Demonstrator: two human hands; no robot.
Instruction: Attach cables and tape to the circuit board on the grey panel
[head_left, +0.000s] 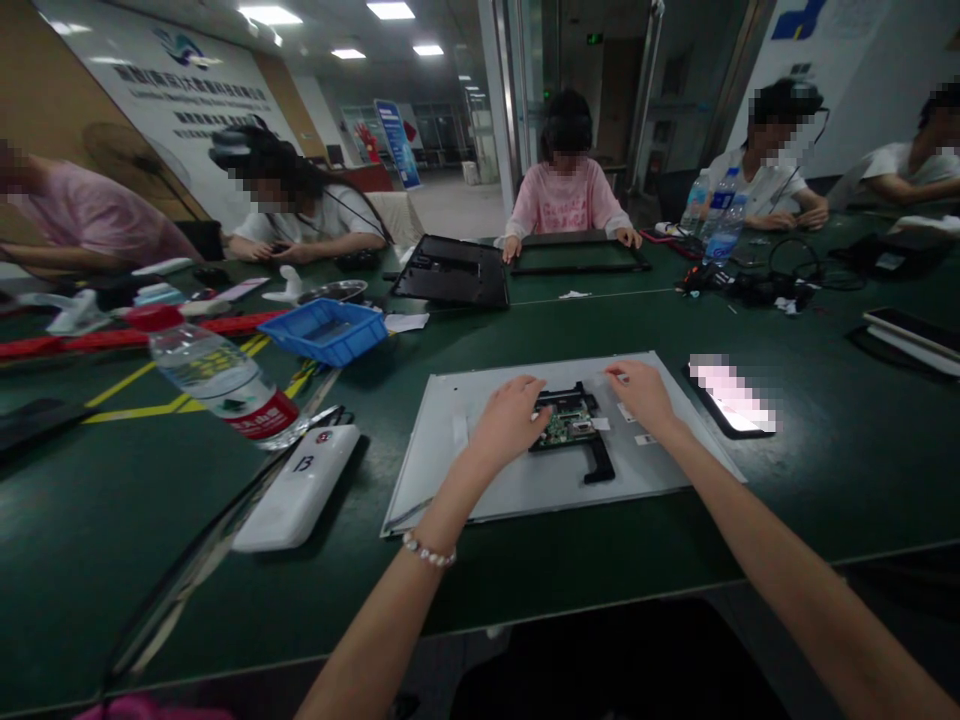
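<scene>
A flat silvery display panel lies on the table in front of me. On its middle sits a green circuit board in a black plastic bracket, with one arm of the bracket reaching toward me. My left hand is at the board's left side, thumb and fingers apart, its fingertips near or touching the bracket. My right hand hovers over the panel just right of the board. Its fingertips are drawn together in a pinch; whatever they hold, if anything, is too small to make out.
A lit phone lies right of the panel. On the left are a white power bank, a water bottle, a cable and a blue tray. Beyond are a black back cover and a black frame under another person's hands.
</scene>
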